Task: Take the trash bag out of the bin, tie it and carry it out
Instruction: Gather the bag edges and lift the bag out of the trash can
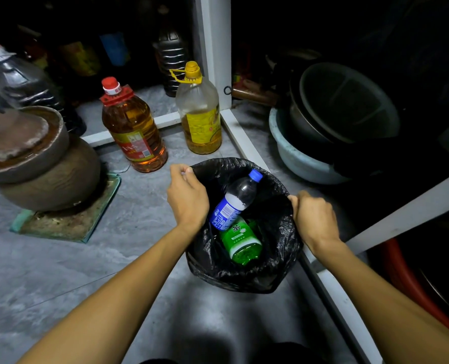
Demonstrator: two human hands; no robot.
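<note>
- The rim of the black trash bag (244, 278) is pinched by the left grip (188, 197) and clutched by the right grip (315, 219) opposite.
- The bag is seen at frame centre, a blue-capped bottle (235, 202) and a green bottle (241, 243) inside.

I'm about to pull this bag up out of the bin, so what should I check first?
1. Left hand holds the trash bag rim: ok, its fingers pinch the far-left edge.
2. Right hand holds the opposite rim: ok.
3. Contents inside: ok, the blue-capped bottle and the green bottle lie within the bag.
4. Bag free of tears: cannot tell.
5. Rim loosened from the bin: cannot tell, the bag's overhang hides the bin.
6. Room to lift: ok, though the yellow-capped oil bottle stands close behind.
</note>
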